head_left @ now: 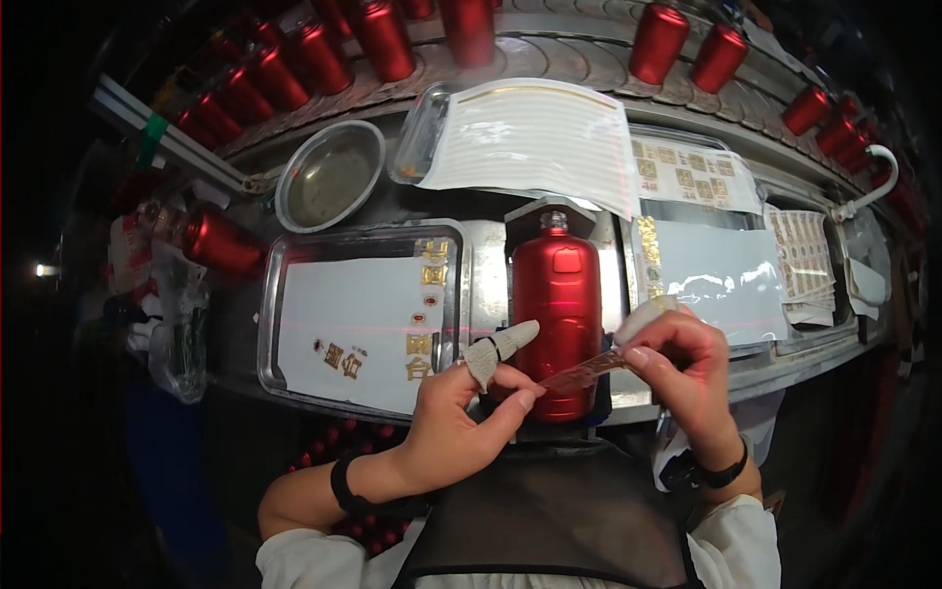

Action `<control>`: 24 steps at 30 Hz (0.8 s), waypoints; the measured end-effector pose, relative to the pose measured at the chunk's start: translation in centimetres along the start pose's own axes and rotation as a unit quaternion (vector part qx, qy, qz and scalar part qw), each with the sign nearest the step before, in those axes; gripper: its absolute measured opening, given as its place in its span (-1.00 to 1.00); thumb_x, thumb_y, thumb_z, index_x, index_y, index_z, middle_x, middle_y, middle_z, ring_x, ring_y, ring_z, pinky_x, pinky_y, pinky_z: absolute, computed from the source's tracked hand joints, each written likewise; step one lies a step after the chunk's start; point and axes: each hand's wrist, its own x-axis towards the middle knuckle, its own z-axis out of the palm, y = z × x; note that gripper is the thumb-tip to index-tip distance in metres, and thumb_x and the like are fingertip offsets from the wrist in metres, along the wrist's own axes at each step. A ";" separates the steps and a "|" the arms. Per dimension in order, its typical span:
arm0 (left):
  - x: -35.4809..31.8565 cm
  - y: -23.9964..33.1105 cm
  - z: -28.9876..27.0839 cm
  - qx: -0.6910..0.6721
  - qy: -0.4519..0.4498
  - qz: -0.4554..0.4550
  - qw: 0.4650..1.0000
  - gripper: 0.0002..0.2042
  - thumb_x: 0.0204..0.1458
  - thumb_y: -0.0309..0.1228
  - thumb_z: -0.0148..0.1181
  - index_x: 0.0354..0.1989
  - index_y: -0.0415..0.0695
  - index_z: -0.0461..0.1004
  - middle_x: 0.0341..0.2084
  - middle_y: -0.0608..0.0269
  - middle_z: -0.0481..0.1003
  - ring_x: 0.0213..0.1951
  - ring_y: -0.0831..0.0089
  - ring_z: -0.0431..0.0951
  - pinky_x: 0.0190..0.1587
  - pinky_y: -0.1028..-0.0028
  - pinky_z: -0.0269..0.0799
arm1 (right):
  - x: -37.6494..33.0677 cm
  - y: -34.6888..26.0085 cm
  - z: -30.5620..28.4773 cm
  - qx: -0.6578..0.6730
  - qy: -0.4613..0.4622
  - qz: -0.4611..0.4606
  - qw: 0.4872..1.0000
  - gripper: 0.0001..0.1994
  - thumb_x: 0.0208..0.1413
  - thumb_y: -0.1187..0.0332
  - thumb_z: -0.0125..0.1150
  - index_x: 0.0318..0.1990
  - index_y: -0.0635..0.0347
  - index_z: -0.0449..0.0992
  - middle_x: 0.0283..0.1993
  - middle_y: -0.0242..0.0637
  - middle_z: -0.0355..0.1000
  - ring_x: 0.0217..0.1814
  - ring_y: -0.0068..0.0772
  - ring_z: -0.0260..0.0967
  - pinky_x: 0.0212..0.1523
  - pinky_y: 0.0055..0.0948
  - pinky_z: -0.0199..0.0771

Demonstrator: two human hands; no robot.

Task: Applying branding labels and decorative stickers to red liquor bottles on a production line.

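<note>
Now | your left hand (461, 417) and right hand (682, 368) both pinch closed on label strip (584, 371) | red bottle (556, 304) at tabletop (491, 285) near edge

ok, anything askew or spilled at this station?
Nothing stands out. Red bottle lies straight in its holder; left hand and right hand hold a label strip over it. Sticker sheets lie flat in the trays.

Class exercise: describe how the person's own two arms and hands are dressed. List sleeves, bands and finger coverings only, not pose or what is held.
The left hand has a whitish knitted fabric cot on the index finger and a black band at the wrist. The right hand wears a similar whitish finger cot and a black wristband. Both forearms are bare, with white sleeves pushed up near the elbows. A dark apron covers the chest between the arms.
</note>
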 end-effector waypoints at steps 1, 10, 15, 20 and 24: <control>0.1 -0.9 -0.2 0.008 0.033 0.004 0.999 -0.54 0.05 -0.65 0.17 0.18 -0.30 0.32 -0.28 0.26 0.54 -0.22 0.57 0.50 -0.04 0.53 0.38 | 0.2 -0.4 -0.6 -0.056 -0.013 -0.032 0.998 -0.94 -0.01 0.51 0.31 -0.41 0.26 0.54 -0.37 -0.41 0.44 -0.47 -0.72 0.24 -0.47 -0.63 0.18; 5.8 -5.4 1.1 -0.127 -0.010 0.050 0.991 -0.25 0.24 -0.38 0.10 0.46 -0.26 -0.24 0.42 -0.03 -0.04 0.41 0.29 0.05 0.40 0.30 -0.02 | 3.1 -4.1 -2.3 -0.183 -0.175 -0.116 0.960 -0.92 -0.11 0.48 0.33 -0.46 0.23 0.54 -0.53 -0.34 0.35 -0.53 -0.51 0.20 -0.53 -0.47 0.10; 6.1 -4.7 0.1 -0.232 -0.067 -0.003 0.970 -0.26 0.25 -0.42 0.06 0.46 -0.23 -0.27 0.42 0.01 -0.02 0.41 0.32 0.07 0.40 0.30 0.01 | 6.2 -3.5 -1.0 -0.246 -0.229 -0.118 0.934 -0.84 0.01 0.35 0.31 -0.39 0.27 0.53 -0.51 -0.16 0.32 -0.46 -0.14 0.31 -0.45 -0.23 0.25; 5.6 -3.8 -0.1 -0.184 -0.056 0.011 0.981 -0.16 0.16 -0.38 0.22 0.44 -0.32 -0.25 0.40 -0.08 -0.02 0.42 0.25 0.04 0.42 0.29 -0.04 | 8.6 -2.0 0.0 -0.325 -0.167 -0.195 0.910 -0.84 -0.05 0.37 0.38 -0.36 0.24 0.56 -0.54 -0.21 0.28 -0.51 -0.22 0.26 -0.51 -0.28 0.20; 5.3 -4.0 1.2 -0.118 -0.023 0.033 0.992 -0.14 0.10 -0.40 0.29 0.42 -0.37 -0.20 0.36 -0.08 0.06 0.36 0.24 0.15 0.38 0.29 0.04 | 8.5 -1.8 0.2 -0.331 -0.167 -0.176 0.912 -0.84 -0.05 0.38 0.38 -0.37 0.23 0.55 -0.51 -0.21 0.29 -0.51 -0.22 0.27 -0.52 -0.31 0.21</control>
